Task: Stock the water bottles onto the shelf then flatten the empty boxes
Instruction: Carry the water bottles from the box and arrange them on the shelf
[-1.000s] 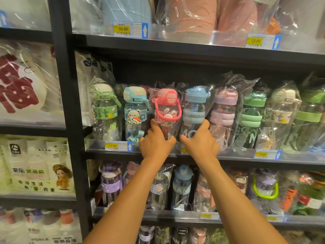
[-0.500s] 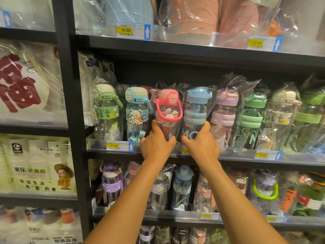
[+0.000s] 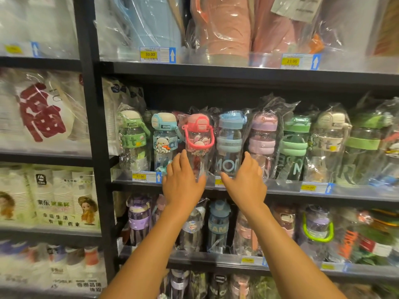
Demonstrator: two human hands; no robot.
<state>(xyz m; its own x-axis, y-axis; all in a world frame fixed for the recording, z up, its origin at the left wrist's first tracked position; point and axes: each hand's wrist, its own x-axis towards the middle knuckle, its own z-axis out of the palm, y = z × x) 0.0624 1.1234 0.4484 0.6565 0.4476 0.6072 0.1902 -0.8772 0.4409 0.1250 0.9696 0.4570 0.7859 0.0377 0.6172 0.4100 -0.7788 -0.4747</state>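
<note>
Since the frame before, both hands have opened: the fingers that were closed against the bottles are now straight and a little spread, and they hold nothing. The left hand [image 3: 183, 182] is in front of the lower left part of the pink bottle [image 3: 198, 137], with the fingers pointing up and the thumb stretched out under the bottle's base. Whether it touches the clear wrap, I cannot tell. The right hand [image 3: 246, 180] is to the right of the pink bottle, released as well, with its thumb before the base of the blue bottle [image 3: 230, 143]. The pink bottle stands upright in its wrap in the front row of the shelf [image 3: 278, 194], and the blue bottle is just beside it on the right. Further right stands a purple bottle [image 3: 262, 139]. Just left of the pink bottle is a bear bottle [image 3: 164, 143], and down to the left of it a yellow price tag [image 3: 140, 176] sits on the shelf edge. Below the pink bottle, a lower shelf [image 3: 207, 258] carries more wrapped bottles.
</note>
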